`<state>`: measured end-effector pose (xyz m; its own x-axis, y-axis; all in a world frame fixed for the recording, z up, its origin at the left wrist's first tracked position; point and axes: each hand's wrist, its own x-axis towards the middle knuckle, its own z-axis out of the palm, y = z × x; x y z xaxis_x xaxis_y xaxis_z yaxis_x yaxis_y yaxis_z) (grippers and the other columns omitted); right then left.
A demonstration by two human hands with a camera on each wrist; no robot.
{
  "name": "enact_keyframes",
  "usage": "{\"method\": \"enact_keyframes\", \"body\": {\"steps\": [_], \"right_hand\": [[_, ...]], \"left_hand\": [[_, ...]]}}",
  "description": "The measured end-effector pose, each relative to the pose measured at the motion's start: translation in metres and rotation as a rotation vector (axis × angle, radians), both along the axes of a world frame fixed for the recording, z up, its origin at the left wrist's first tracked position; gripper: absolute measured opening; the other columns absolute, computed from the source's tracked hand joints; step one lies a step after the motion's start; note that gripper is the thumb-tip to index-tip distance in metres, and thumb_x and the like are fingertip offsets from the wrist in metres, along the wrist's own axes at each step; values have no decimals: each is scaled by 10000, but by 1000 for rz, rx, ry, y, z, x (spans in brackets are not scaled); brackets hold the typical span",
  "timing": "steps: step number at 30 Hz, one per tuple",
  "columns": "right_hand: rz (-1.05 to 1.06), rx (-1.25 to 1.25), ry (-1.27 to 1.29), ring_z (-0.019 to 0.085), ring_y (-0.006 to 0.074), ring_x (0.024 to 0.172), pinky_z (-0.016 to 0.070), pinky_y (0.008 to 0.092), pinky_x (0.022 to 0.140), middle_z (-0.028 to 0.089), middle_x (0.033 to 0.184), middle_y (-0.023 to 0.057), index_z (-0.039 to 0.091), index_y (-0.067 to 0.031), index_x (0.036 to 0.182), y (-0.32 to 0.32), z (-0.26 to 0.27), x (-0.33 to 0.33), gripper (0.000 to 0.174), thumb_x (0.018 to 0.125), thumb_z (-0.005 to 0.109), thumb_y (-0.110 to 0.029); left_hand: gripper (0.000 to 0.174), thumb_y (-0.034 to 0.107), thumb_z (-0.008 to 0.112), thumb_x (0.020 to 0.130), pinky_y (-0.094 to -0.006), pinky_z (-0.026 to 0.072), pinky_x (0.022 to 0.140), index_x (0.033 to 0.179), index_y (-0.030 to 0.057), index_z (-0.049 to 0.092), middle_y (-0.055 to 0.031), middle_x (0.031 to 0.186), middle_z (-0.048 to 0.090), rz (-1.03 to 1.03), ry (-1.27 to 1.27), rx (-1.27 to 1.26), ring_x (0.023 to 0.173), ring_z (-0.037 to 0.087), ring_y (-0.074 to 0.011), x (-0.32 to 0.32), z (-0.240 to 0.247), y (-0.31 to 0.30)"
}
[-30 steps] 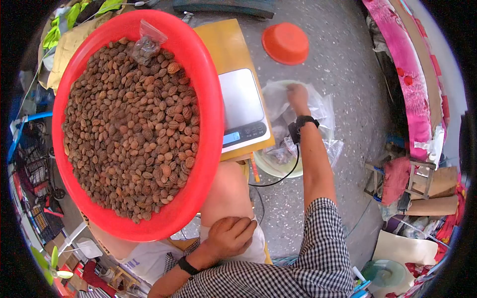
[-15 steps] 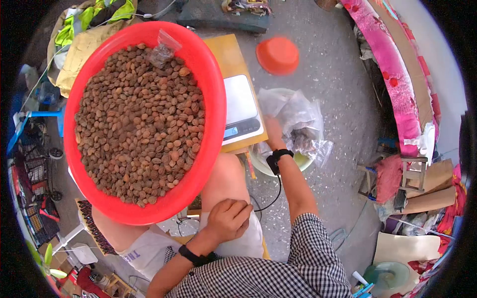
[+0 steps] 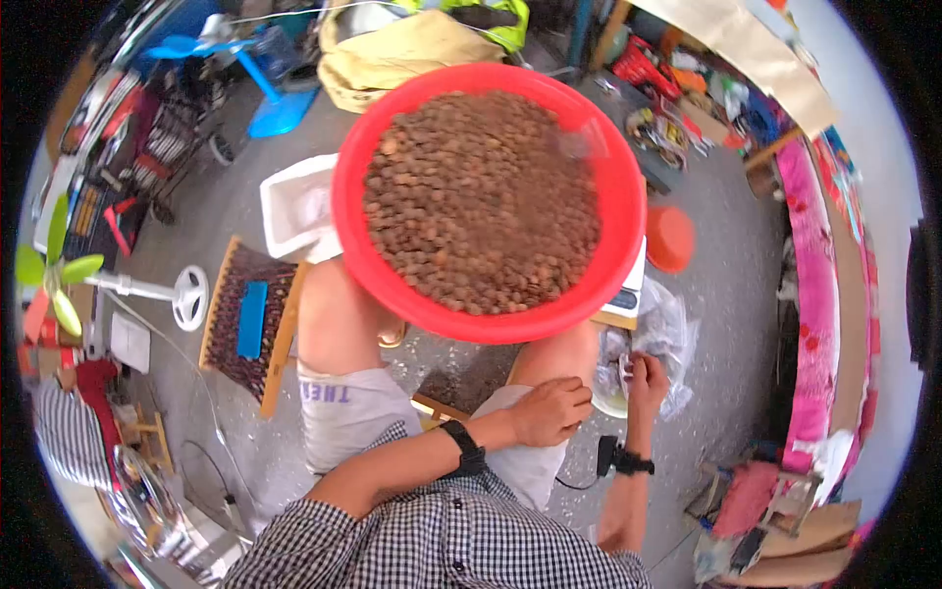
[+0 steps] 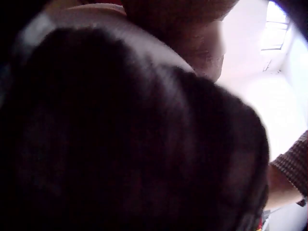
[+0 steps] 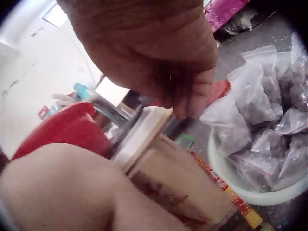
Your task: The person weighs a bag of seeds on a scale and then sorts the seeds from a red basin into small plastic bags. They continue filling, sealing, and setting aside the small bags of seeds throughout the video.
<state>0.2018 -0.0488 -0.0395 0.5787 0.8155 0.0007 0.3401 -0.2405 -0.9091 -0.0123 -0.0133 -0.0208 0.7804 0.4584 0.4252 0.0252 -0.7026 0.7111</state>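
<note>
The large red basin sits over the person's knees, heaped with brown, wrinkled fruit stones; a small clear bag, blurred, lies on them by the basin's upper right rim. The left hand rests on the right thigh, below the basin, its fingers loosely curled and holding nothing. The right hand is below and right of the basin, beside the clear plastic bags. Its fingers are bent and close together — whether they grip anything, I cannot tell.

The bags fill a pale green tub and rise above its rim, several with dark contents. The white kitchen scale shows just past the basin's lower right edge, partly hidden by it, and an orange-red bowl stands on the floor farther right. Left of the basin are a white container and, lower down, a wood-edged panel with a blue piece on it.
</note>
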Motion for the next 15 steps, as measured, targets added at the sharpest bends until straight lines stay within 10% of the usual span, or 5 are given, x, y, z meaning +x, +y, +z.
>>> {"method": "enact_keyframes", "body": {"steps": [8, 15], "right_hand": [[328, 105, -500, 588, 245, 891, 466, 333, 809, 616, 987, 134, 628, 13, 970, 0, 72, -95, 129, 867, 577, -45], [555, 57, -729, 493, 374, 1092, 395, 447, 959, 575, 1123, 185, 631, 14, 1018, 20, 54, -125, 248, 822, 598, -135]], "left_hand": [[226, 160, 668, 733, -410, 462, 762, 885, 7, 601, -125, 850, 592, 74, -212, -71, 840, 559, -313, -73, 36, 7], [169, 86, 626, 768, -367, 488, 727, 915, 2, 639, -158, 866, 632, 630, -455, -228, 837, 627, -247, -236, 84, 55]]}}
